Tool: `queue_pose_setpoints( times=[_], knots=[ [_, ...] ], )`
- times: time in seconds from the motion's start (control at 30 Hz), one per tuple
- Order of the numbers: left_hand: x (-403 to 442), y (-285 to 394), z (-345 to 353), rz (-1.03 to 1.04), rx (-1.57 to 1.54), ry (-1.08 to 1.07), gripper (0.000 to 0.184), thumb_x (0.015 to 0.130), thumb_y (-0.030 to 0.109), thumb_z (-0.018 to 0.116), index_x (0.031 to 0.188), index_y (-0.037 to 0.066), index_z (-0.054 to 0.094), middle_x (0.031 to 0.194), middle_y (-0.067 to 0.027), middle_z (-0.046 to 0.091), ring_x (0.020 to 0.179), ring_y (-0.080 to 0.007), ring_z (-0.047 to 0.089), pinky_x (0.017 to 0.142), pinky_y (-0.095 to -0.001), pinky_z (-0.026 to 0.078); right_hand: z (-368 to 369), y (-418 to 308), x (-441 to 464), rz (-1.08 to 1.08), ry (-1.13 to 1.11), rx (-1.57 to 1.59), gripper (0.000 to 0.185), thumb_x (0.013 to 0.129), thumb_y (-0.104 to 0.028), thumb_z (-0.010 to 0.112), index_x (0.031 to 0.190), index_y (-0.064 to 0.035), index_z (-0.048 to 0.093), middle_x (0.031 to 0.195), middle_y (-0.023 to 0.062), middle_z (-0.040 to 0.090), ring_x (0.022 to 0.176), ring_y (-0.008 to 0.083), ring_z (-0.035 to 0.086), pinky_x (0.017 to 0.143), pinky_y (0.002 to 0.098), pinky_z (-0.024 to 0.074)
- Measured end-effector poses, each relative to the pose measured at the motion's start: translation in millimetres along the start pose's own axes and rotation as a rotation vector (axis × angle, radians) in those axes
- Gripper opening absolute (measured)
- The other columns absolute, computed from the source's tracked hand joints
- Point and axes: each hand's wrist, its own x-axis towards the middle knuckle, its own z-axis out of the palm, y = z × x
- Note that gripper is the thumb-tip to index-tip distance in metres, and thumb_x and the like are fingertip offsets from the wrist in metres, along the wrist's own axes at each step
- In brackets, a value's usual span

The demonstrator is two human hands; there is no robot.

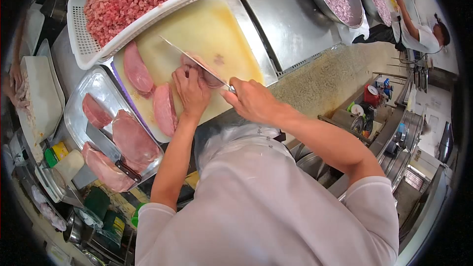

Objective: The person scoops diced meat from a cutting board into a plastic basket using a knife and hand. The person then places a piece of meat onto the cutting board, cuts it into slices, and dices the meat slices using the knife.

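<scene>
My right hand [252, 99] is wrapped round the handle of a long kitchen knife [198, 61], its blade slanting up and to the left across a piece of raw meat [211, 80]. With curled fingers, my left hand [192, 90] holds that piece against the yellowish cutting board [231, 34], close beside the blade. Two more slabs lie left of my left hand: a raw meat slab [164, 110] near my wrist and another meat slab [137, 69] farther up the board. The meat partly hides my left fingertips.
A white basket of diced meat [138, 0] overlaps the board's far left edge. On the left, a metal tray [79, 113] holds several meat slabs and a second knife [129, 171]. Bowls of chopped purple-white pieces [335, 0] stand upper right, near another person [419, 34]. Other hands [17, 86] show far left.
</scene>
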Motion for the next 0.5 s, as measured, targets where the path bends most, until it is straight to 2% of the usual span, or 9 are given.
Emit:
queue_pose_setpoints(
  times=[0.07,0.17,0.23,0.37,0.43,0.5],
  knots=[
    [-0.2,0.4,-2.0,0.020,0.025,0.004,0.020,0.087,0.003,0.059,0.106,-0.001,0.060,0.104,-0.0235,0.053,0.099,-0.0435,0.051,0.086,-0.0536,0.042,-15.1,-4.8,-16.9,0.073,-0.092,0.022,0.036,0.101,-0.028,0.062,0.104,0.0075,0.058,0.080,0.0311,0.068,0.077,0.0511,0.068,0.071,0.0582,0.0538],
    [7.0,-4.5,0.5,0.000,0.022,0.004,0.019,0.090,0.003,0.058,0.108,-0.001,0.061,0.105,-0.0234,0.055,0.098,-0.0428,0.052,0.086,-0.0528,0.042,18.3,31.4,3.9,-0.151,0.076,0.043,0.035,0.104,-0.030,0.059,0.104,0.0054,0.058,0.077,0.0302,0.066,0.076,0.0527,0.065,0.069,0.0571,0.0509],
    [-0.1,-1.6,-2.4,-0.006,0.002,0.004,0.016,0.094,0.005,0.059,0.109,0.000,0.061,0.106,-0.0224,0.055,0.098,-0.0417,0.052,0.085,-0.0521,0.043,41.1,27.5,36.1,-0.177,0.117,0.034,0.036,0.104,-0.030,0.059,0.107,0.0060,0.059,0.078,0.0301,0.066,0.076,0.0533,0.065,0.070,0.0566,0.0514],
    [-5.1,-7.4,0.9,0.006,-0.055,0.036,0.019,0.090,0.005,0.063,0.109,0.003,0.063,0.107,-0.0218,0.053,0.100,-0.0421,0.052,0.086,-0.0522,0.045,34.3,24.6,59.5,-0.213,0.195,0.027,0.036,0.104,-0.029,0.060,0.109,0.0066,0.059,0.076,0.0292,0.066,0.076,0.0521,0.065,0.070,0.0547,0.0516],
    [-10.4,-12.6,4.6,-0.010,-0.102,0.088,0.022,0.088,0.005,0.064,0.110,0.003,0.064,0.108,-0.0216,0.054,0.101,-0.0417,0.052,0.085,-0.0517,0.045,5.8,5.9,34.4,-0.151,0.107,0.076,0.036,0.104,-0.029,0.060,0.108,0.0065,0.059,0.074,0.0284,0.066,0.074,0.0503,0.066,0.069,0.0537,0.0510],
    [-9.0,-11.7,0.2,-0.006,-0.047,0.052,0.023,0.085,0.004,0.065,0.108,0.003,0.063,0.107,-0.0209,0.054,0.100,-0.0411,0.053,0.084,-0.0513,0.046,-12.1,-6.5,2.7,-0.077,0.028,0.091,0.037,0.105,-0.030,0.059,0.108,0.0065,0.059,0.072,0.0276,0.065,0.073,0.0488,0.066,0.068,0.0530,0.0504]
  ],
)
